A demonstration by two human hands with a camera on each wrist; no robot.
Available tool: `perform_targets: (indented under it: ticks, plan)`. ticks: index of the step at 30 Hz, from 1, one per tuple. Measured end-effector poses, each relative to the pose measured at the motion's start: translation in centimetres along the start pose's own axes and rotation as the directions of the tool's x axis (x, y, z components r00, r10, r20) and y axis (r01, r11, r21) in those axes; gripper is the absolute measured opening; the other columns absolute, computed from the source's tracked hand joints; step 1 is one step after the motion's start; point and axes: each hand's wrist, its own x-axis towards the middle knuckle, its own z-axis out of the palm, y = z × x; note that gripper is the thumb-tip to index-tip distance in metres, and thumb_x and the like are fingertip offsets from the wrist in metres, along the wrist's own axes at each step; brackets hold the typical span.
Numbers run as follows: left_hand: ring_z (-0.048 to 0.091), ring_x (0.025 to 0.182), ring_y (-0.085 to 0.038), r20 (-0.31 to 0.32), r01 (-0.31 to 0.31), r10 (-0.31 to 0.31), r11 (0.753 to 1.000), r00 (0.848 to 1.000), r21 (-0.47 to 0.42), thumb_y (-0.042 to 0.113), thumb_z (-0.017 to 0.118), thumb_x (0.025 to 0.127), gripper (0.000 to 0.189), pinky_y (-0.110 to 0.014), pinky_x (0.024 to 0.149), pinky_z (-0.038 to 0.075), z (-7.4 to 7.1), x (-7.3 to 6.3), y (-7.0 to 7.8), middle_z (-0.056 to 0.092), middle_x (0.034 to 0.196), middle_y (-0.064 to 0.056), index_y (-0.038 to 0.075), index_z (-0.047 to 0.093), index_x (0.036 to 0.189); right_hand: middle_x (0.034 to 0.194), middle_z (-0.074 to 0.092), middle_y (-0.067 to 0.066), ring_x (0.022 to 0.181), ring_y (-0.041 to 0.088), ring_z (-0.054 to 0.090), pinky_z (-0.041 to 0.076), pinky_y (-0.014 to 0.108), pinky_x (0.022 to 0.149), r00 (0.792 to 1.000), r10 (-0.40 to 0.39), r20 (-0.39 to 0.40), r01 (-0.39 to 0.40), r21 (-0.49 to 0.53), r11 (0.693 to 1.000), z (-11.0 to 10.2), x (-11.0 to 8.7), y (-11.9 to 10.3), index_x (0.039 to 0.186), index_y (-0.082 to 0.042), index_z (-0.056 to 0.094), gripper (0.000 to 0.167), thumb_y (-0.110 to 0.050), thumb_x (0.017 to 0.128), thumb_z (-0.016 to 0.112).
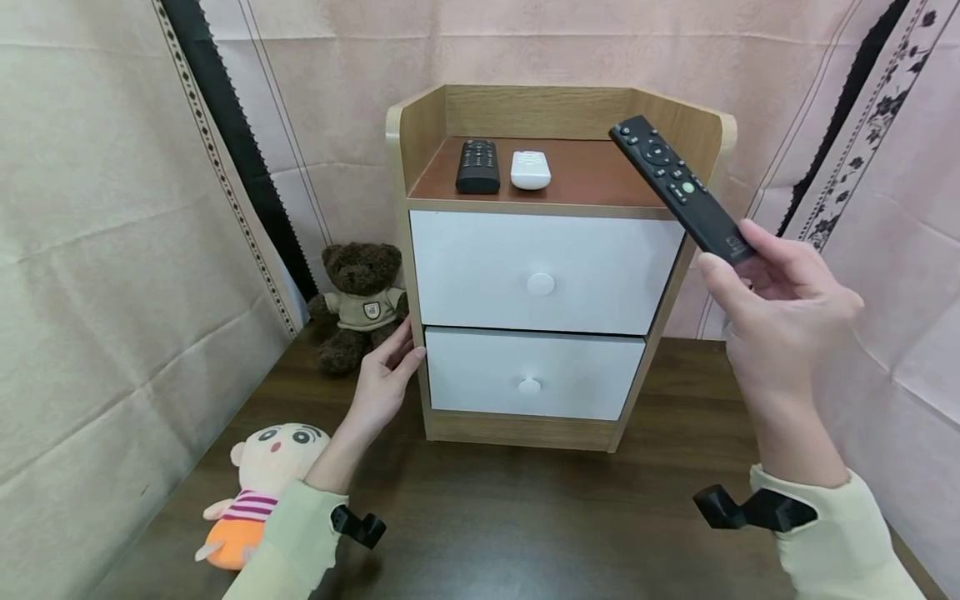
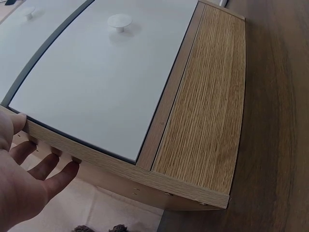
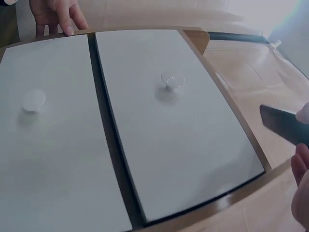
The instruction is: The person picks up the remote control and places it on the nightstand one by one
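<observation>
A black remote control is pinched at its lower end between the thumb and fingers of my right hand, held up in front of the cabinet's right side. Its buttons face me, and its far end tilts up to the left. My left hand touches the left side of the small wooden cabinet. In the left wrist view its fingertips rest against the side panel, with the thumb at the front edge. Both white drawers, the upper one and the lower one, are closed.
Another black remote and a white remote lie on the cabinet's brown top, inside its raised rim. A brown teddy bear sits left of the cabinet. A plush doll lies nearer, beside the left forearm, on the dark wooden table.
</observation>
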Motion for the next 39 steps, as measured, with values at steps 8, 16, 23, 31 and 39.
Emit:
perform_targets:
  ticks: [8,16,23,31,39]
  plan:
    - [0.047,0.139,-0.032,0.0,-0.002,0.002,1.0,1.0,-0.002,0.005,0.057,0.106,0.057,-0.017,0.1,0.046,0.1,-0.1,0.2,0.045,0.156,-0.016,0.006,0.036,0.159,0.089,0.068,-0.001,0.07,0.01,0.066,0.054,0.016,0.069,0.984,-0.18,0.016,0.18,-0.119,0.976,3.1,1.1,1.0,0.108,-0.005,0.081,0.033,-0.002,0.076,0.088]
    - [0.048,0.138,-0.031,0.004,-0.012,0.012,1.0,1.0,-0.008,0.005,0.057,0.106,0.056,-0.02,0.101,0.046,0.2,0.1,0.2,0.045,0.156,-0.014,0.006,0.037,0.159,0.089,0.066,-0.011,0.069,0.007,0.065,0.053,0.016,0.068,0.963,-0.27,0.028,0.27,-0.181,0.946,5.4,1.9,0.8,0.11,-0.004,0.08,0.032,-0.011,0.079,0.088]
    - [0.047,0.139,-0.029,-0.001,0.004,-0.004,1.0,1.0,-0.009,0.004,0.056,0.106,0.056,-0.019,0.101,0.046,0.1,0.1,0.2,0.045,0.156,-0.014,0.007,0.037,0.159,0.09,0.068,-0.004,0.07,0.006,0.064,0.051,0.015,0.069,0.985,-0.166,0.041,0.171,-0.227,0.959,7.2,2.2,0.6,0.11,-0.011,0.081,0.034,-0.017,0.078,0.09]
    - [0.048,0.138,-0.03,0.001,-0.003,0.003,1.0,1.0,-0.013,0.004,0.057,0.106,0.056,-0.02,0.1,0.047,0.1,0.1,0.1,0.046,0.155,-0.014,0.007,0.037,0.158,0.092,0.071,0.002,0.069,-0.005,0.06,0.047,0.018,0.084,0.974,-0.188,0.127,0.221,-0.339,0.914,9.2,3.3,0.5,0.11,-0.006,0.08,0.03,-0.018,0.082,0.085]
    - [0.048,0.138,-0.03,0.003,0.004,-0.004,1.0,1.0,-0.004,0.004,0.057,0.106,0.057,-0.019,0.1,0.047,0.0,0.1,0.0,0.045,0.156,-0.013,0.007,0.037,0.159,0.093,0.075,0.014,0.084,0.021,0.064,0.044,0.03,0.08,0.946,-0.182,0.268,0.303,-0.532,0.79,10.8,4.5,-0.1,0.109,-0.001,0.08,0.032,-0.024,0.087,0.077]
